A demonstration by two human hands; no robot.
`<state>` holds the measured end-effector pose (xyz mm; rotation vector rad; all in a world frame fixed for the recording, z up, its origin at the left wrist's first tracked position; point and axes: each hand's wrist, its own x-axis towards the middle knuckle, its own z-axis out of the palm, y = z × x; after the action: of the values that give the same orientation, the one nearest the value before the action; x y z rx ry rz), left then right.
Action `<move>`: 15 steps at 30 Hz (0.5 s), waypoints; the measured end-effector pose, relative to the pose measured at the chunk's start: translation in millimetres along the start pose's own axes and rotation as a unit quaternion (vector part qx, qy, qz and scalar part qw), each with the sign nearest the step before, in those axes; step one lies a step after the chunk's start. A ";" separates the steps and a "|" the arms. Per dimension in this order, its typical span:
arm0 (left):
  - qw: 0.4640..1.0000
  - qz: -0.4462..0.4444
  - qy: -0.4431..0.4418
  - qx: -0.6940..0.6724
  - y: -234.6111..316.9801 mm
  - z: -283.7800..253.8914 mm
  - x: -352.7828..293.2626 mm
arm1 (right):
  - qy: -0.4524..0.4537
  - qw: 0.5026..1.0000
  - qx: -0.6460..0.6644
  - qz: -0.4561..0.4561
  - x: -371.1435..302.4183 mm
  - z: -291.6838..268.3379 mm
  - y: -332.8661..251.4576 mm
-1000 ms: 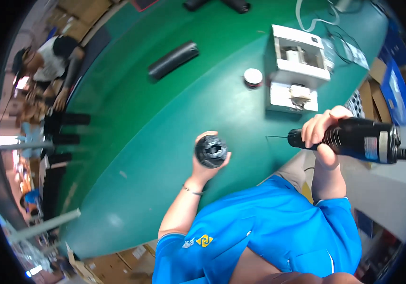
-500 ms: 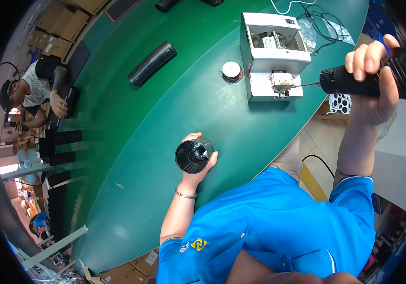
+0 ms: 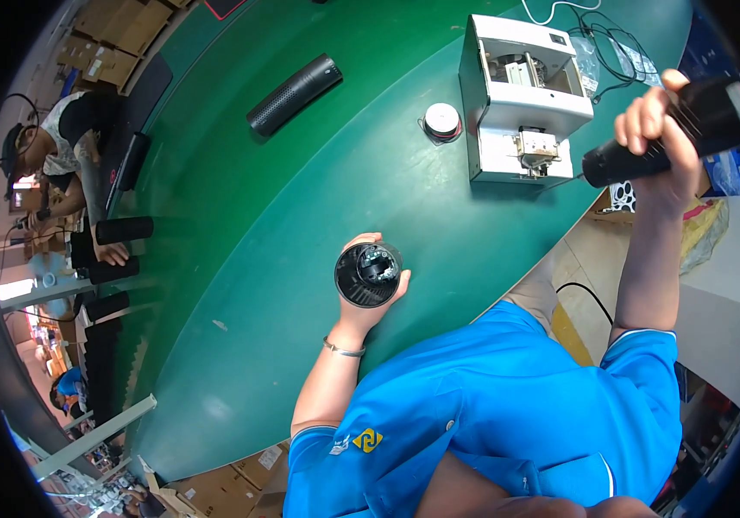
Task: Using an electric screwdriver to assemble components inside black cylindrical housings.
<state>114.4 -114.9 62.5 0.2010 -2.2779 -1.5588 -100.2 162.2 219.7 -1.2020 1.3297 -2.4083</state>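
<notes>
Green surface (image 3: 292, 319) spreads beneath the left hand (image 3: 363, 318), wrapped round a black tube (image 3: 350, 276); the right hand (image 3: 679, 154) clasps an electric screwdriver (image 3: 708, 116), its bit (image 3: 568, 182) near the white screw feeder (image 3: 529, 101). Screw pickup seems in hand, calling next for steady aim. Beyond lies a perforated cylinder (image 3: 295, 95); far left, a co-worker (image 3: 68, 138).

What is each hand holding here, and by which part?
The left hand holds a black tube around its outer side, open end up. The right hand grips a black power screwdriver around its body, behind the bit end.
</notes>
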 end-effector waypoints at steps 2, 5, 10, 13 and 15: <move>1.000 -0.005 -0.006 -0.006 0.6 -0.1 0.2 | 0.019 1.000 -0.024 0.000 -3.6 3.8 -6.6; 1.000 0.010 -0.013 -0.003 -2.7 -1.7 0.3 | -0.009 0.997 -0.054 -0.058 6.6 10.8 -31.7; 1.000 0.008 -0.009 -0.011 -4.5 -0.2 0.5 | -0.028 0.990 -0.117 -0.079 14.7 19.1 -29.6; 1.000 0.013 -0.007 -0.013 -5.3 0.4 1.2 | -0.039 0.989 -0.118 -0.079 18.9 19.8 -23.2; 1.000 0.027 -0.009 -0.011 -6.0 1.0 1.8 | -0.055 0.992 -0.086 -0.079 21.6 17.5 -16.5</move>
<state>111.8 -116.8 57.1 0.1198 -2.2586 -1.5643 -98.5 150.6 249.8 -1.5140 1.4843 -2.3282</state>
